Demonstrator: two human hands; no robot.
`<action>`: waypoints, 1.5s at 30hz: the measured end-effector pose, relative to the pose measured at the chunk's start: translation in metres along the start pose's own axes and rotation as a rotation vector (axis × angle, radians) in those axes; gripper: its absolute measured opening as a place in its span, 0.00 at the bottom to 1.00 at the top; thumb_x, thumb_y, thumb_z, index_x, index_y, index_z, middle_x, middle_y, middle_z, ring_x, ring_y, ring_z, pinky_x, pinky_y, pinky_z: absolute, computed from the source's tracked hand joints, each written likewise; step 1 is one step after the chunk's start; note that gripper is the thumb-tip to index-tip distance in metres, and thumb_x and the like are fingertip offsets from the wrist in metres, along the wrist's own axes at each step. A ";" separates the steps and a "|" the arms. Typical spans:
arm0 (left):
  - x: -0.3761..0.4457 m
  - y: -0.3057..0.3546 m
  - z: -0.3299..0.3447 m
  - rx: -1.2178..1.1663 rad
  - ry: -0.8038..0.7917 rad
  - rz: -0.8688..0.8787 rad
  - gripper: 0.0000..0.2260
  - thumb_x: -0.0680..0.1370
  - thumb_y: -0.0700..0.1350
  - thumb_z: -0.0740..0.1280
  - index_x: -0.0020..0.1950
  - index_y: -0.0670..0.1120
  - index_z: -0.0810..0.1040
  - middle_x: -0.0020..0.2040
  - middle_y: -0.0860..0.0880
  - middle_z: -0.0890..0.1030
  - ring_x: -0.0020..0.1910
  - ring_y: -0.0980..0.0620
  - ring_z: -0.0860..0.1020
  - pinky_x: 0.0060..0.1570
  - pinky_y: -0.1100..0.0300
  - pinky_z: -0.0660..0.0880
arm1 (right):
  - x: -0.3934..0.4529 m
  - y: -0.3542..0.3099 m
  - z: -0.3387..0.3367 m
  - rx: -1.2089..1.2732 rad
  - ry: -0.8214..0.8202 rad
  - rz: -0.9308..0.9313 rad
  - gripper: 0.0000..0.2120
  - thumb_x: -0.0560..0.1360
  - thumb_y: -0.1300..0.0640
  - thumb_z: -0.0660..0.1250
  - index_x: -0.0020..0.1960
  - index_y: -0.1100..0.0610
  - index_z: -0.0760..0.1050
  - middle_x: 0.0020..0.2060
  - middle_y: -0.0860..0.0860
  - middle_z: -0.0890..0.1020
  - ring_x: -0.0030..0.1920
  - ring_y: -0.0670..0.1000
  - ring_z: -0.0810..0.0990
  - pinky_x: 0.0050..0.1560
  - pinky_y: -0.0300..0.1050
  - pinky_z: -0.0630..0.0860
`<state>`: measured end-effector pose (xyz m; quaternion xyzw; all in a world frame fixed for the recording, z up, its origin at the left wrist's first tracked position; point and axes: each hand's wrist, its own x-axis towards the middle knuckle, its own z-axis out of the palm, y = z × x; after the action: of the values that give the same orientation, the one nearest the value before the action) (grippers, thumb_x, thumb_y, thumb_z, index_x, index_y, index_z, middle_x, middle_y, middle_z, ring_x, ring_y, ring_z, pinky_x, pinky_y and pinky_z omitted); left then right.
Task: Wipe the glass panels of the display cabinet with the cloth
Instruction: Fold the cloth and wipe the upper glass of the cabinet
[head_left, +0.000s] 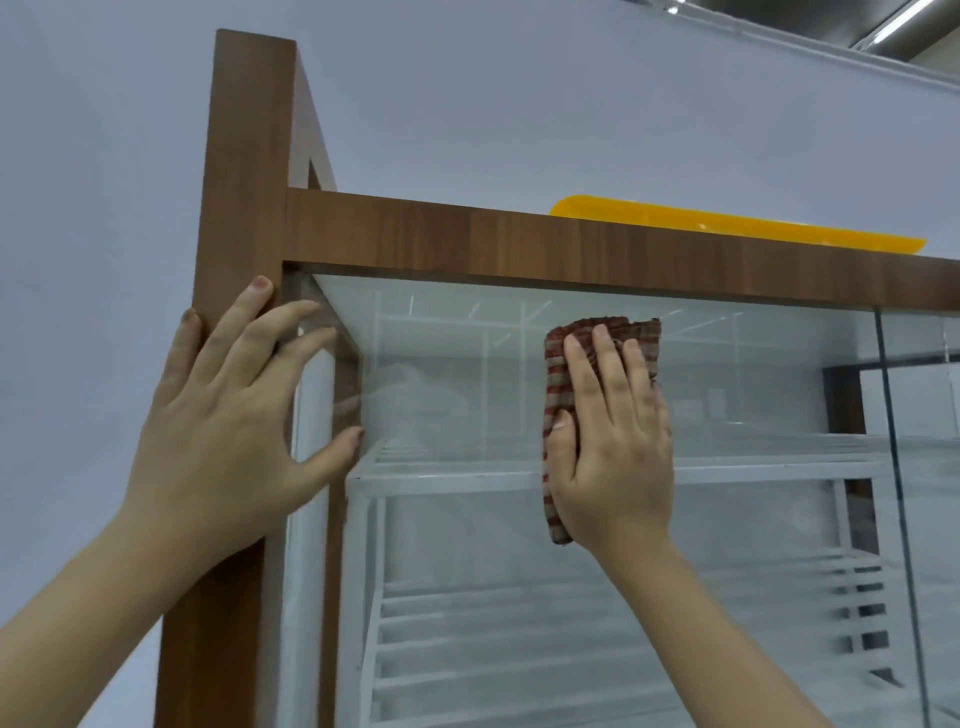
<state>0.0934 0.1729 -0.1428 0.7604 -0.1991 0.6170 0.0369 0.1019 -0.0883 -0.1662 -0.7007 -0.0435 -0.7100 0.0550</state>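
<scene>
The display cabinet has a brown wooden frame (467, 236) and a front glass panel (457, 374). My right hand (610, 431) lies flat against the upper part of that glass, pressing a red-and-grey striped cloth (558, 374) onto it; the cloth sticks out above and to the left of my fingers. My left hand (234, 431) rests with spread fingers on the cabinet's left corner post (239, 171), fingertips reaching onto the glass edge. It holds nothing.
White wire shelves (467, 475) show behind the glass. A seam (891, 441) splits this pane from another pane to the right. A yellow tray (727, 223) lies on the cabinet top. A pale wall (104, 182) stands behind and to the left.
</scene>
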 end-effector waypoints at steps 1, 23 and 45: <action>0.000 0.011 0.001 -0.006 0.015 -0.024 0.34 0.69 0.64 0.56 0.68 0.44 0.69 0.71 0.45 0.65 0.75 0.46 0.53 0.72 0.49 0.42 | 0.000 0.000 0.000 0.003 -0.002 -0.001 0.26 0.76 0.51 0.49 0.74 0.52 0.59 0.73 0.51 0.61 0.74 0.52 0.53 0.72 0.54 0.52; 0.029 0.109 0.055 -0.074 0.105 0.001 0.31 0.73 0.58 0.56 0.72 0.44 0.63 0.74 0.46 0.62 0.74 0.47 0.56 0.72 0.49 0.50 | 0.003 0.071 -0.013 0.012 0.034 0.041 0.26 0.76 0.50 0.50 0.74 0.51 0.59 0.73 0.51 0.61 0.74 0.53 0.54 0.71 0.55 0.54; 0.030 0.109 0.055 -0.043 0.092 -0.015 0.32 0.73 0.59 0.55 0.73 0.44 0.61 0.74 0.45 0.61 0.74 0.48 0.55 0.73 0.51 0.47 | -0.010 0.135 -0.027 0.000 0.015 0.048 0.25 0.77 0.50 0.49 0.74 0.52 0.58 0.73 0.52 0.60 0.74 0.52 0.53 0.72 0.53 0.51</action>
<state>0.1110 0.0481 -0.1484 0.7318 -0.2047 0.6466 0.0671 0.0937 -0.2256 -0.1784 -0.6962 -0.0262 -0.7136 0.0727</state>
